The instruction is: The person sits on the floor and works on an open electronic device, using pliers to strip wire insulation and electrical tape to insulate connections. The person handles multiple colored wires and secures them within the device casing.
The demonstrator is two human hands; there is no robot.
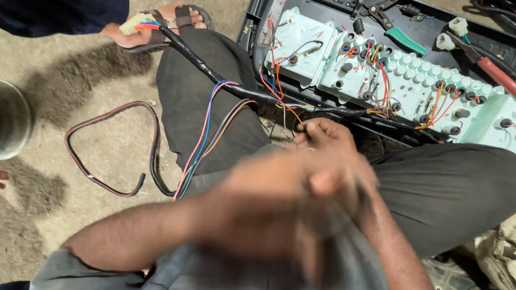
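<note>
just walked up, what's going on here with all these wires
A person sits on the ground with both hands together over their lap, left hand and right hand, too blurred to show what they hold. In front lies the pale back of an instrument panel studded with sockets and coloured wires. A black wire harness runs from it across the knee. Red-handled pliers lie nearby.

The instrument panel back [407,84] looked like pale matt plastic. The wire harness [214,75] was wrapped in glossy black tape. The floor [77,144] was rough, dusty concrete. The pliers [493,71] had smooth red grips, and the trousers [447,186] were dull dark cloth.
</note>
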